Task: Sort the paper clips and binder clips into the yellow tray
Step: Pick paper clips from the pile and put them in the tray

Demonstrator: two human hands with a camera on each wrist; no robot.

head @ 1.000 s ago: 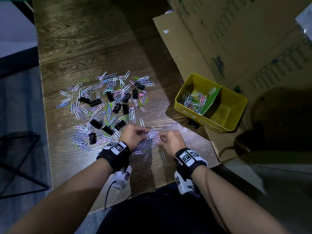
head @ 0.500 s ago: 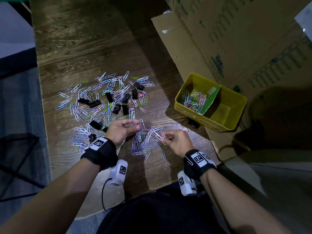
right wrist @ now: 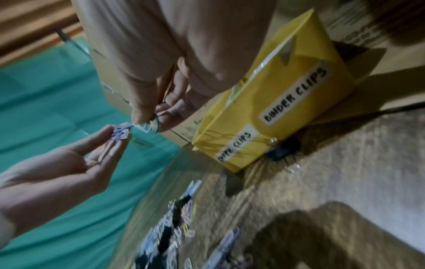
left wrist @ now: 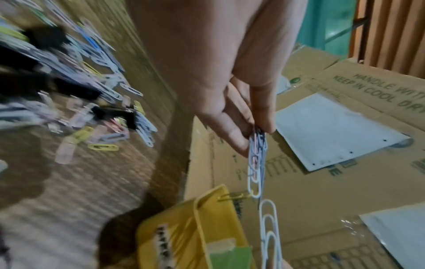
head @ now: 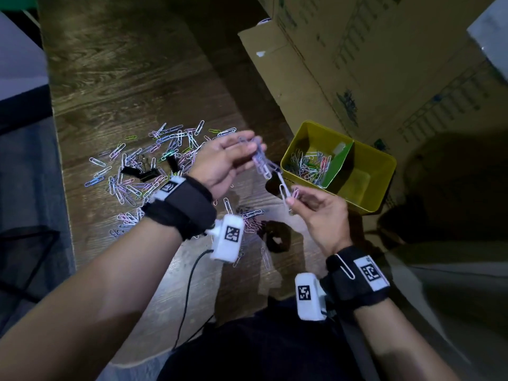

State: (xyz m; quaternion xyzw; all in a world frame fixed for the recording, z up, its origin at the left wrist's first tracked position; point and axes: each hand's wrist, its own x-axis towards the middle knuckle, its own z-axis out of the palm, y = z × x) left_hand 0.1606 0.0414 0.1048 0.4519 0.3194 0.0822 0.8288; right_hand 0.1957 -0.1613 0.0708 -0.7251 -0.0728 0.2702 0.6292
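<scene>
— Starting nearest the body: what is the right hand (head: 316,213) doing?

— It is raised above the table (head: 132,86), thumb and forefinger pinched together on the lower end of a chain of linked paper clips (head: 268,167). A single white clip is stuck on the black right wrist strap (head: 357,276).

— And the left hand (head: 222,160)?

— Also lifted, palm turned up. Its fingertips (left wrist: 239,143) are pinched on the upper end of the same chain, where several pale blue, pink and white clips are bunched. The chain hangs taut between the two hands, slanting down toward the right one.

— Where does the chain sit in relation to the yellow tray (head: 384,171)?

— Just beside its near left corner, in the air, not inside it. The right wrist view shows two labels on the tray's front wall, reading "PAPER CLIPS" and "BINDER CLIPS".

— What is in the tray?

— A green divider (head: 336,167) splits it. The left compartment holds a heap of mixed-colour paper clips (head: 308,163); the right one shows only bare yellow floor. One black binder clip (right wrist: 282,151) lies on the table against the tray's front wall.

— Farther out?

— The main pile of paper clips (head: 154,160) is spread on the wood behind the left wrist, with black binder clips (head: 134,171) mixed in. Beyond the tray stand cardboard boxes (head: 357,59).
</scene>
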